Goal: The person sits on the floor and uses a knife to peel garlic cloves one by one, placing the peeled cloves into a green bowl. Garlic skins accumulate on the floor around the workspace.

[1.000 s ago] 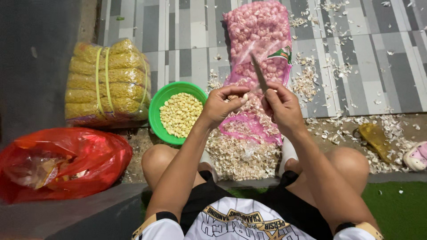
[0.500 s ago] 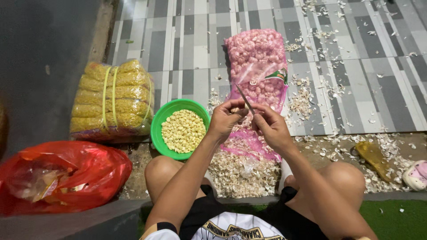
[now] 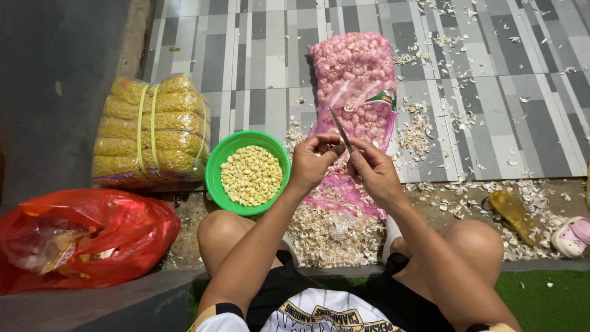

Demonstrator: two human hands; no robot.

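My left hand [image 3: 312, 161] pinches a small garlic clove [image 3: 342, 142] between thumb and fingers. My right hand [image 3: 375, 172] grips a thin-bladed knife [image 3: 340, 128], its blade pointing up and away, its edge against the clove. Both hands hover over a pink mesh sack of unpeeled garlic [image 3: 356, 92] lying on the tiled floor. Left of my hands sits a green bowl [image 3: 216, 165] filled with peeled cloves [image 3: 252, 175]. A heap of white garlic skins [image 3: 332, 237] lies between my knees.
A yellow-strapped bundle of yellow packets [image 3: 152, 132] lies left of the bowl. A red plastic bag [image 3: 80, 237] sits at lower left. Loose skins litter the tiles at right, near a yellow sandal [image 3: 515, 212] and a pink shoe [image 3: 573, 237].
The view has shifted slightly, so everything sits a bit lower and to the right in frame. My hands stay together on the clove, the knife blade tilting a little left.
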